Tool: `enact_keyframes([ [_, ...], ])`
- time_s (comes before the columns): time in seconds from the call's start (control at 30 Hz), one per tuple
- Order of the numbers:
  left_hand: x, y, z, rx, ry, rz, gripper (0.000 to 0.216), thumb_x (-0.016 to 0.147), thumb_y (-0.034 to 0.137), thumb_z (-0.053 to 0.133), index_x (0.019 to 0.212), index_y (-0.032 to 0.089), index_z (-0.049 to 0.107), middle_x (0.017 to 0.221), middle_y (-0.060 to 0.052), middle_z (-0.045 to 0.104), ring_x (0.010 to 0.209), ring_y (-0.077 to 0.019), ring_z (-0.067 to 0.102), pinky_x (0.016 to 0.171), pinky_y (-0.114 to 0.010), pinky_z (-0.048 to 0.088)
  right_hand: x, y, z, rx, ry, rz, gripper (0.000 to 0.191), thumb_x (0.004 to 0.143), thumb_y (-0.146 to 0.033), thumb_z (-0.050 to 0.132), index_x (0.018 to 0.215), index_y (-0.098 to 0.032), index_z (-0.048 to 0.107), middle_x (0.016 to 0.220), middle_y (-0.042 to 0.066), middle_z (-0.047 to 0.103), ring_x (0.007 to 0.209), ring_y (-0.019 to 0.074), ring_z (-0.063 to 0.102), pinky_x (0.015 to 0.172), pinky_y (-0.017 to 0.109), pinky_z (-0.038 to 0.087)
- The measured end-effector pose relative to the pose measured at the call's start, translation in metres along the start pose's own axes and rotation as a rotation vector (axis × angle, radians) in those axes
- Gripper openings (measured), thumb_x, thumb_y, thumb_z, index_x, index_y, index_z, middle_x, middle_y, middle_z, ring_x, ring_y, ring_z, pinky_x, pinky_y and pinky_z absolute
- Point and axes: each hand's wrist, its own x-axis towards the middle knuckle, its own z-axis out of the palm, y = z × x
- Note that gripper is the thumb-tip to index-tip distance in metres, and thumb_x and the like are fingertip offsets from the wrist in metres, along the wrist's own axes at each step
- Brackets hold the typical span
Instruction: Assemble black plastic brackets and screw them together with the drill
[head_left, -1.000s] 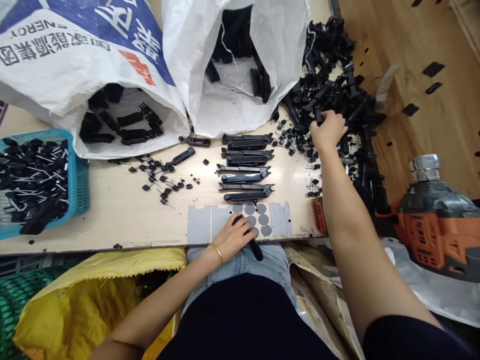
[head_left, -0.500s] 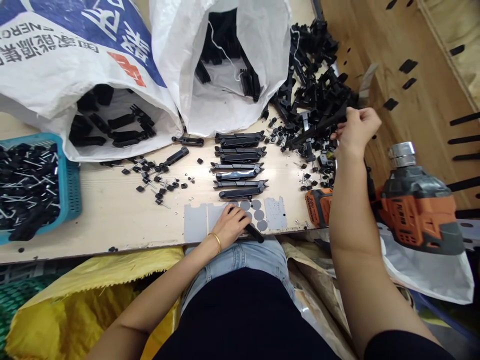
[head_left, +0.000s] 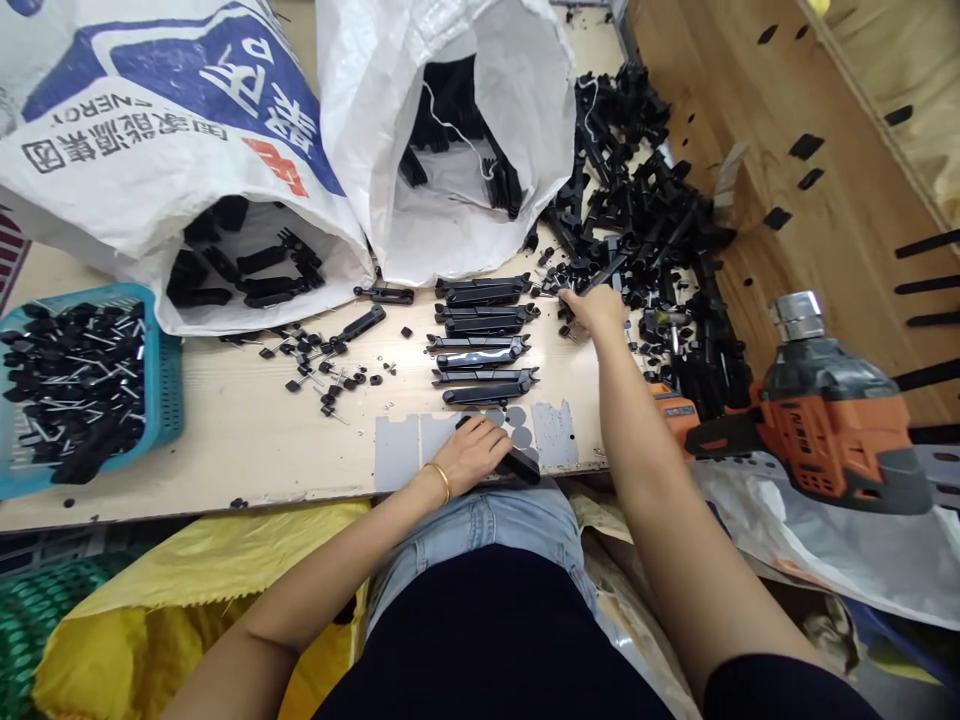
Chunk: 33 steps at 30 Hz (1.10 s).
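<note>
My left hand (head_left: 480, 452) rests at the table's front edge with its fingers curled over a black plastic bar (head_left: 523, 466), whose ends stick out on both sides. Under it lie grey sheets (head_left: 396, 452) with round pieces. Farther right, my right hand (head_left: 602, 310) reaches down among loose black-headed bolts (head_left: 553, 272). Its fingertips are drawn together at the bolts; what they pinch is hidden. A stack of black folding arms (head_left: 487, 320) lies in rows between the hands and the sacks. Beyond the right hand spreads a heap of black plastic parts (head_left: 652, 200).
Two white sacks (head_left: 352, 150) of black parts stand at the back. A blue basket (head_left: 166, 390) of black-headed bolts is at left, with more loose bolts (head_left: 330, 375) nearby. An orange power drill (head_left: 832, 420) stands at right beside a wooden board (head_left: 720, 100).
My right hand has moved left and nearer to me, from the heap of black parts to the loose bolts. My left hand stays on the black bar. The view has shifted slightly.
</note>
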Motion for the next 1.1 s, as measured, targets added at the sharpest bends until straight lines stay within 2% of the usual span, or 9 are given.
enact_keyframes([
  [0.1,-0.003,0.002,-0.01,-0.168,0.124,-0.073,0.013,0.086,0.01,0.049,0.096,0.016,0.056,0.093,-0.008,0.067,0.089,-0.0206,0.063,0.084,-0.035,0.05,-0.003,-0.003,0.007,0.016,0.035,0.113,0.03,0.069,-0.038,0.07,0.082,-0.013,0.059,0.095,0.017,0.064,0.098,0.0299,0.061,0.087,0.049,0.046],
  [0.23,-0.01,0.016,-0.022,-0.59,0.31,-0.514,0.02,0.087,0.026,0.055,0.106,0.018,0.054,0.089,-0.005,0.066,0.078,-0.0179,0.064,0.07,-0.029,0.052,-0.03,0.007,-0.014,0.481,0.111,-0.053,0.013,0.073,-0.029,0.058,0.08,-0.02,0.052,0.075,0.0,0.056,0.07,0.0156,0.055,0.071,0.036,0.05],
  [0.3,-0.011,0.024,-0.022,-0.842,0.297,-0.749,0.024,0.088,0.035,0.054,0.106,0.019,0.054,0.08,-0.001,0.064,0.067,-0.0152,0.062,0.063,-0.027,0.051,-0.066,0.012,-0.026,0.789,-0.034,-0.091,0.015,0.07,-0.028,0.057,0.08,-0.022,0.049,0.072,-0.004,0.051,0.059,0.0111,0.048,0.059,0.03,0.048],
  [0.4,-0.01,0.033,-0.018,-1.182,0.214,-0.908,0.031,0.089,0.045,0.051,0.103,0.018,0.055,0.068,0.004,0.056,0.051,-0.012,0.057,0.051,-0.024,0.048,-0.135,0.012,-0.03,1.002,-0.46,-0.093,0.021,0.063,-0.028,0.066,0.068,-0.021,0.046,0.072,-0.003,0.052,0.061,0.0107,0.05,0.059,0.027,0.047],
  [0.5,-0.008,0.039,-0.015,-1.233,0.164,-0.94,0.032,0.086,0.048,0.053,0.095,0.017,0.056,0.062,0.005,0.051,0.045,-0.0109,0.054,0.047,-0.023,0.043,-0.193,0.006,-0.017,1.063,-0.595,0.045,0.021,0.065,-0.034,0.067,0.065,-0.021,0.05,0.081,0.001,0.062,0.071,0.0147,0.058,0.069,0.031,0.051],
  [0.6,-0.007,0.043,-0.019,-1.034,0.172,-0.924,0.024,0.086,0.04,0.054,0.08,0.017,0.056,0.057,0.004,0.05,0.048,-0.0122,0.053,0.05,-0.024,0.042,-0.22,0.0,-0.002,1.132,-0.624,0.149,0.018,0.069,-0.036,0.064,0.064,-0.021,0.055,0.081,0.002,0.068,0.077,0.0175,0.062,0.072,0.031,0.051],
  [0.77,-0.008,0.039,-0.028,-0.753,0.186,-0.794,0.009,0.083,0.026,0.056,0.084,0.017,0.06,0.072,-0.002,0.063,0.067,-0.0167,0.06,0.064,-0.027,0.046,-0.225,-0.001,0.005,1.148,-0.673,0.144,0.018,0.071,-0.034,0.063,0.062,-0.019,0.059,0.073,0.001,0.069,0.071,0.0141,0.061,0.071,0.027,0.048],
  [0.93,-0.01,0.032,-0.028,-0.759,0.085,-0.772,0.012,0.086,0.027,0.055,0.087,0.017,0.061,0.077,-0.003,0.066,0.071,-0.0176,0.062,0.066,-0.027,0.046,-0.229,0.0,0.005,1.24,-0.649,0.236,0.026,0.069,-0.04,0.068,0.063,-0.02,0.054,0.073,0.001,0.07,0.068,0.015,0.062,0.065,0.027,0.048],
  [1.1,-0.01,0.032,-0.025,-0.754,0.036,-0.774,0.013,0.087,0.027,0.055,0.089,0.016,0.061,0.079,-0.004,0.067,0.073,-0.0193,0.064,0.066,-0.028,0.047,-0.234,0.002,0.004,1.183,-0.618,0.253,0.025,0.068,-0.043,0.068,0.067,-0.019,0.061,0.076,0.004,0.07,0.067,0.0146,0.061,0.051,0.023,0.042],
])
